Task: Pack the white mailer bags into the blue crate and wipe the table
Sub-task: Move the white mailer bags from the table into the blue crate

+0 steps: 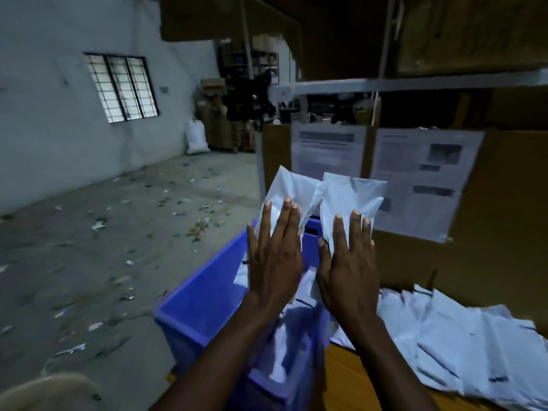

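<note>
My left hand [274, 256] holds a white mailer bag [289, 189] upright above the blue crate [201, 295], fingers spread flat on its back. Beside it, my right hand [348, 262] holds a second white mailer bag [353, 200] the same way, over the crate's right side. More mailer bags [284, 348] lie inside the crate. A loose pile of white mailer bags [453, 339] covers the wooden table [347, 378] to the right of the crate.
A cardboard wall [504, 203] with taped paper sheets [424, 179] stands right behind the table. Left of the crate is a concrete floor [103, 232] littered with scraps. A white sack [196, 137] and stacked boxes stand by the far wall.
</note>
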The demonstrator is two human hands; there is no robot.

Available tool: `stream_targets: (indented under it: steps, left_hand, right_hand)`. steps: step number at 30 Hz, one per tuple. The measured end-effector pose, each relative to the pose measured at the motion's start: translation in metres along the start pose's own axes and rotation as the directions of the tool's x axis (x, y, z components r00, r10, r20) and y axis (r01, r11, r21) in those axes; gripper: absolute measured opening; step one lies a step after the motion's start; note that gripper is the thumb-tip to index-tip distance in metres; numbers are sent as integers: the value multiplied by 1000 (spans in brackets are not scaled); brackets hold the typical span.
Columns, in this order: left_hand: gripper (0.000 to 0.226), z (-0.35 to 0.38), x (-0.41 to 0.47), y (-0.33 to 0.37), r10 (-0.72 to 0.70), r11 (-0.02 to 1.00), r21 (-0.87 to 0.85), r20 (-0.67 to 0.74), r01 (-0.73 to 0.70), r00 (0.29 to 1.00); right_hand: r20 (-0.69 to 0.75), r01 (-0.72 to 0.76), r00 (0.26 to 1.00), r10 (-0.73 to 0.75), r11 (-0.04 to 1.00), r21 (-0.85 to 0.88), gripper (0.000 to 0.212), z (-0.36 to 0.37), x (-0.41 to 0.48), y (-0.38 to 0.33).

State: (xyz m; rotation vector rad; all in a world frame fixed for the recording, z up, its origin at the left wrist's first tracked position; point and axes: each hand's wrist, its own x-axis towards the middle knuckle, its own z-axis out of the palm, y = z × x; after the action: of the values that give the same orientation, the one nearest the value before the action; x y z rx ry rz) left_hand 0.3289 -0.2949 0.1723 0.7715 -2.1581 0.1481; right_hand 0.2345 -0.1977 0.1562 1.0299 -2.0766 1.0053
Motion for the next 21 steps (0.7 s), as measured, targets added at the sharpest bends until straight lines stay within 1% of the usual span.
stream_targets:
  steps: [2,4,8,11,13,14,15,16,17,18,20,21]
  left_hand:
    - [72,-1,4,-35,15,1000,-4,51,-15,999]
    - [73,5,6,-63,18,1000,-8,119,-17,993]
    - [75,41,9,-107,5,1000,-10,253,-2,967]
    - [69,80,9,-127,-23,1000,-8,340,27,940]
    - [62,108,8,-136,-17,1000,-1,380,19,925]
    - [68,121,6,-139,-13,1000,7,413,12,911]
    - [81,133,2,-142,-7,1000,10,451,3,892]
    - [91,145,0,-143,-2,1000,11,479,-4,878]
    - [94,155,-1,-145,3,1000,15,483,-12,876]
    - [91,165,-1,-146,6,1000,16,481,-15,877]
    - [84,184,-1,-150,14,1000,7,477,-19,879]
    - [80,192,-1,-153,17,1000,9,483,-24,875]
  right_hand:
    - [16,-18,1000,18,1000,-5,55,27,0,-27]
    - [72,-59,996,60,998,-15,56,55,-3,-44]
    - [191,-119,973,126,992,-46,59,107,-6,-54]
    - [303,-239,918,258,966,-98,63,139,-12,-41]
    - [360,-273,880,310,950,-150,67,156,-18,-29]
    - [402,-289,851,337,941,-176,70,164,-20,-26]
    - [436,-308,824,361,932,-189,72,171,-23,-26]
    - [446,-328,811,379,925,-191,72,177,-21,-26]
    - [444,-346,804,395,919,-190,72,183,-18,-27]
    - [447,-351,799,402,916,-195,71,189,-16,-27]
    - [481,-353,766,426,905,-239,68,201,-14,-23]
    - [485,-378,747,454,891,-252,68,208,-17,-19]
